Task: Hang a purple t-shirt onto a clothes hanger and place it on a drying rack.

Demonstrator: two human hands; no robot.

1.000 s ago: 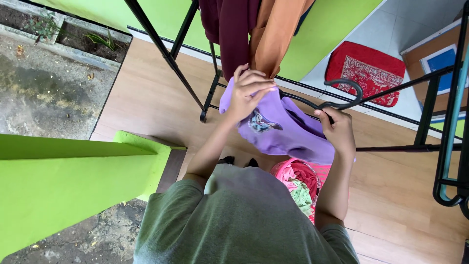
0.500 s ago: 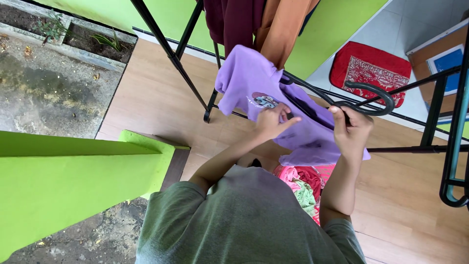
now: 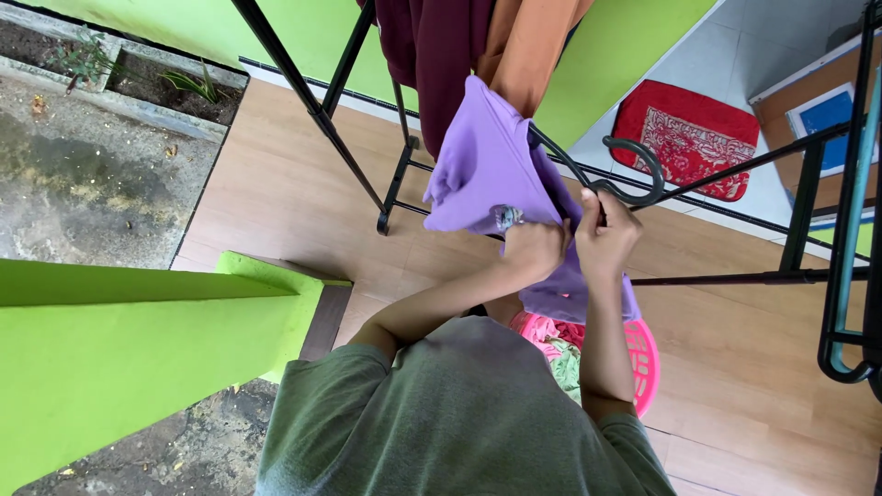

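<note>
My left hand (image 3: 536,249) grips the purple shirt (image 3: 489,165) near its printed front, bunching the cloth. My right hand (image 3: 604,234) is closed around the neck of a black plastic hanger (image 3: 636,174), whose hook curls up to the right. One arm of the hanger is inside the shirt. The shirt hangs over both hands, just in front of a maroon garment (image 3: 427,50) and an orange garment (image 3: 525,46) on the drying rack.
A black metal drying rack (image 3: 317,106) stands on the wooden floor. A pink laundry basket (image 3: 643,354) with several clothes sits below my arms. A red mat (image 3: 691,133) lies at the back right. A green wall ledge (image 3: 138,340) is at my left.
The shirt has been pulled further over the hanger and bunched. My two hands have come together at the hanger's neck, and the hook has shifted left.
</note>
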